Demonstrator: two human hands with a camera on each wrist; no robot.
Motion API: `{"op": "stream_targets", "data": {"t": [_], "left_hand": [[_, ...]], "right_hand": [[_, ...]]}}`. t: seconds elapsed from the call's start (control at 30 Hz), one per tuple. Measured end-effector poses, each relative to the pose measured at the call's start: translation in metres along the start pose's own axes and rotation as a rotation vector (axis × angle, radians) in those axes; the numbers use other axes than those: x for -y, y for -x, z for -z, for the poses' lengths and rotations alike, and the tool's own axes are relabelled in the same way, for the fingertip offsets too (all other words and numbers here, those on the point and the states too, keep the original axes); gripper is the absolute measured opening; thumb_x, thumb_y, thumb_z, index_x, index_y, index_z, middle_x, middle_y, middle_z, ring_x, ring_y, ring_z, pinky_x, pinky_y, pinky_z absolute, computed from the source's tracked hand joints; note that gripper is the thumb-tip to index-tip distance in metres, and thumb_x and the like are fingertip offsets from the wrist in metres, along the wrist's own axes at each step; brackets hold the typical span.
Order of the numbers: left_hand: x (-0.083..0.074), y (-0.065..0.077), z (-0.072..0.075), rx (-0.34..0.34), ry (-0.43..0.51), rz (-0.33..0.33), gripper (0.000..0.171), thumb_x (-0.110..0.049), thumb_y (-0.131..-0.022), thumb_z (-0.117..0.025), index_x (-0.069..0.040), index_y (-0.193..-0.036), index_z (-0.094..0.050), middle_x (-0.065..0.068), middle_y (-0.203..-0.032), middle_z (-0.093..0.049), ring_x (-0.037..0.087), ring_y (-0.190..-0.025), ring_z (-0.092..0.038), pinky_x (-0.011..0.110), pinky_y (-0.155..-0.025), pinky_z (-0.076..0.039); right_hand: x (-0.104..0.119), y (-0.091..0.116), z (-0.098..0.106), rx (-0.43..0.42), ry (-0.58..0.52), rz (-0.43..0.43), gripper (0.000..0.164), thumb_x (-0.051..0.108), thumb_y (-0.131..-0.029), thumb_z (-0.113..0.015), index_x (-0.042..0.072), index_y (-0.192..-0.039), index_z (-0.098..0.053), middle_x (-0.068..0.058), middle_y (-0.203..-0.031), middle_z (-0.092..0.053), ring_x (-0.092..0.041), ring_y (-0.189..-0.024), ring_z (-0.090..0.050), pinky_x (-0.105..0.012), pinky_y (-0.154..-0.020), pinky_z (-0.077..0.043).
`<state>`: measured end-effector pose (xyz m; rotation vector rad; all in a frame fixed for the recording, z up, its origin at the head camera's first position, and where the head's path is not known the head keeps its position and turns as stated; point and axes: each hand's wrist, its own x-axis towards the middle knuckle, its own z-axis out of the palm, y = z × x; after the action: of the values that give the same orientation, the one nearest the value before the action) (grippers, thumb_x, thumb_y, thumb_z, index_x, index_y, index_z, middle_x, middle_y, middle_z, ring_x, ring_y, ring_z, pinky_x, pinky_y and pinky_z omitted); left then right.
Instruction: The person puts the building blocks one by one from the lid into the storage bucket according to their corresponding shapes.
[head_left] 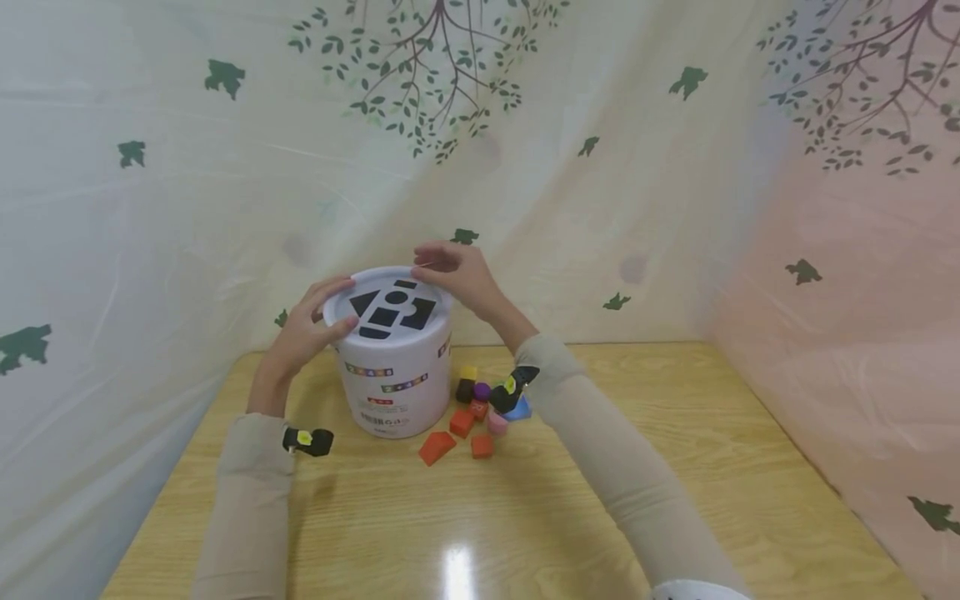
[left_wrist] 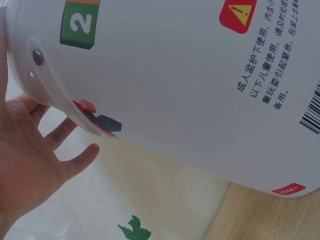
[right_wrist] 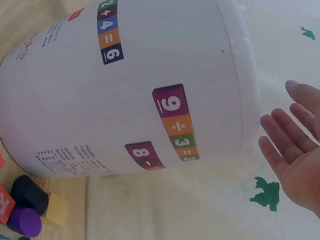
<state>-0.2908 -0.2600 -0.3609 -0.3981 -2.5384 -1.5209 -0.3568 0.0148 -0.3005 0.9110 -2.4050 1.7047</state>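
Observation:
A white bucket [head_left: 393, 392] printed with coloured number blocks stands upright. Its white lid [head_left: 411, 329] has several dark shape-cut holes. My left hand [head_left: 303, 329] holds the lid's left rim, thumb on top and fingers spread around the edge. In the left wrist view, that hand [left_wrist: 35, 165] lies beside the rim, with a grey handle rivet [left_wrist: 38, 57] nearby. Over the lid's far right edge is my right hand [head_left: 461, 275]. The right wrist view shows this hand [right_wrist: 300, 155] with loosely bent fingers and nothing visible in them.
Several toy blocks lie right of the bucket: an orange-red block [head_left: 437, 447], a purple cylinder [right_wrist: 25, 221], a black cylinder [right_wrist: 30, 194], a yellow block [right_wrist: 56, 210] and a blue block [head_left: 519, 408]. Behind the wooden table [head_left: 390, 517] hangs a leaf-patterned curtain [head_left: 525, 200].

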Motion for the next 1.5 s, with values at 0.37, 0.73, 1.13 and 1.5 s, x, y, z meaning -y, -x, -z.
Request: {"op": "stream_targets", "data": {"t": [0.37, 0.73, 1.13, 1.5], "left_hand": [[-0.002, -0.003, -0.002, -0.002, 0.004, -0.037, 0.073, -0.028, -0.093, -0.069, -0.019, -0.158, -0.038, 0.009, -0.169, -0.023, 0.042, -0.151, -0.024, 0.073, -0.12, -0.02], [-0.002, -0.002, -0.002, -0.017, 0.013, -0.058, 0.071, -0.024, -0.094, -0.068, -0.015, -0.158, -0.038, 0.011, -0.167, -0.024, 0.042, -0.151, -0.025, 0.072, -0.12, -0.023], [-0.002, -0.004, 0.0, -0.017, 0.017, -0.071, 0.07, -0.024, -0.094, -0.068, -0.015, -0.158, -0.038, 0.011, -0.167, -0.024, 0.041, -0.15, -0.027, 0.071, -0.12, -0.025], [0.003, -0.001, -0.004, -0.009, 0.04, -0.043, 0.071, -0.026, -0.095, -0.067, -0.016, -0.158, -0.037, 0.01, -0.168, -0.022, 0.041, -0.151, -0.026, 0.07, -0.12, -0.024]], "right_hand": [[-0.01, 0.017, 0.038, 0.003, 0.056, 0.045, 0.044, 0.018, -0.094, -0.073, 0.003, -0.134, -0.063, -0.014, -0.133, -0.068, -0.025, -0.119, -0.067, -0.036, -0.103, -0.056], [-0.033, 0.056, 0.07, 0.094, 0.121, -0.04, 0.043, 0.019, -0.095, -0.072, 0.002, -0.134, -0.062, -0.019, -0.133, -0.066, -0.028, -0.122, -0.064, -0.043, -0.106, -0.055], [-0.082, 0.099, 0.069, 0.213, 0.208, -0.132, 0.043, 0.018, -0.094, -0.073, 0.001, -0.132, -0.064, -0.019, -0.13, -0.068, -0.033, -0.119, -0.066, -0.046, -0.102, -0.057], [-0.106, 0.138, 0.061, 0.318, 0.271, -0.132, 0.041, 0.016, -0.091, -0.075, 0.006, -0.13, -0.066, -0.018, -0.132, -0.068, -0.034, -0.12, -0.065, -0.051, -0.102, -0.055]]}}
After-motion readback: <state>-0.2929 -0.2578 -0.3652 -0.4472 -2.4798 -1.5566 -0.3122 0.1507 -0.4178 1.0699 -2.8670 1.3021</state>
